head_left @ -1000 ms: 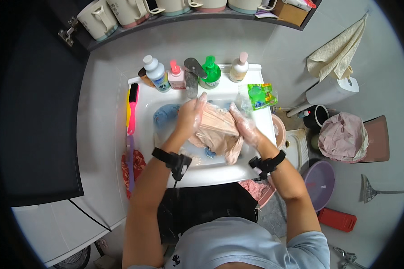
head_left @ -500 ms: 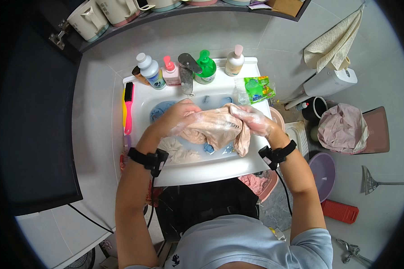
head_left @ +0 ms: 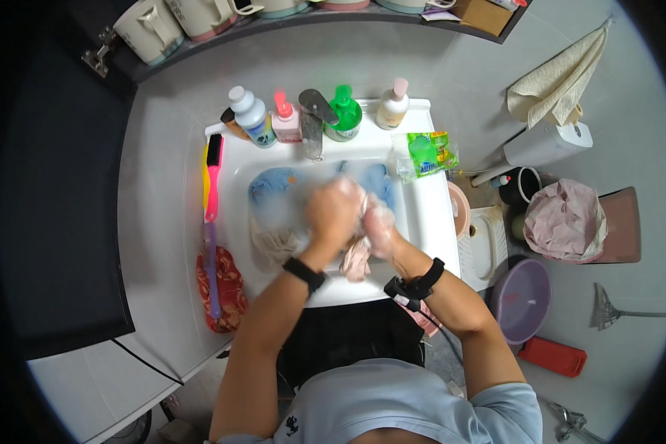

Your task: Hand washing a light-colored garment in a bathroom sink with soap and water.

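Over the white sink (head_left: 435,222), both soapy hands are close together around a bunched peach garment (head_left: 356,260). My left hand (head_left: 333,212) is closed on it, its fingers curled and somewhat blurred. Beside it, my right hand (head_left: 379,228) grips the same garment, which is mostly hidden between the hands; a wet end hangs below them toward the sink's front edge. Cloudy water fills the basin. Blue cloth (head_left: 274,183) lies in it at the back left, more blue cloth (head_left: 378,180) at the back right, and a whitish cloth (head_left: 277,244) at the left.
Behind the basin stand the faucet (head_left: 313,133), a white bottle (head_left: 251,117), a pink pump bottle (head_left: 286,122), a green pump bottle (head_left: 344,118) and a cream bottle (head_left: 392,107). A green packet (head_left: 428,154) lies right; a pink brush (head_left: 213,181) lies left. A shelf (head_left: 288,24) overhangs the back.
My hands have come together and the garment, earlier stretched between them, is now bunched up. My left hand moved right, my right hand left, uncovering more blue cloth.
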The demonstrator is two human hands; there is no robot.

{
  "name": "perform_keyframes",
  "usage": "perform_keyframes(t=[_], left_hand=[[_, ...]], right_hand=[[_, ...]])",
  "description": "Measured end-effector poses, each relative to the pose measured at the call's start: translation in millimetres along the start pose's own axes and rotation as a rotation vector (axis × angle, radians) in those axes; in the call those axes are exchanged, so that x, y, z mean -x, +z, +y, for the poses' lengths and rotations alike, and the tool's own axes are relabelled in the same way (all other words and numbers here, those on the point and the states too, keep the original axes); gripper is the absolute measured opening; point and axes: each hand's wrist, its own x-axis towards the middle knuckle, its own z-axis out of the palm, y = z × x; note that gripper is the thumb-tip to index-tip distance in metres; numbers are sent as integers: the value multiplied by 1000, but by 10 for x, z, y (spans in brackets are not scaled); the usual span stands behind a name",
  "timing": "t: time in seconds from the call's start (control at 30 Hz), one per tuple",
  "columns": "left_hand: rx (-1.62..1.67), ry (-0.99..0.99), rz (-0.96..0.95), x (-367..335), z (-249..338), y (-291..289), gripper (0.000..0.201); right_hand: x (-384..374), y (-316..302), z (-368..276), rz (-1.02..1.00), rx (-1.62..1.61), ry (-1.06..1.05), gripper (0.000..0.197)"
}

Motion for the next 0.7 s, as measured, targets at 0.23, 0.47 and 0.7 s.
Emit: perform_keyframes(t=[0.23, 0.47, 0.7], left_hand=[[-66, -110, -81, -193, -621, -428, 29], [202, -202, -648, 46, -893, -1336, 23], [83, -239, -170, -6, -2012, -806, 41]], right_hand=[[241, 265, -334, -116, 426, 40, 32], [266, -101, -1032, -414, 1399, 116, 47], [-273, 174, -709, -104, 1814, -18, 66]])
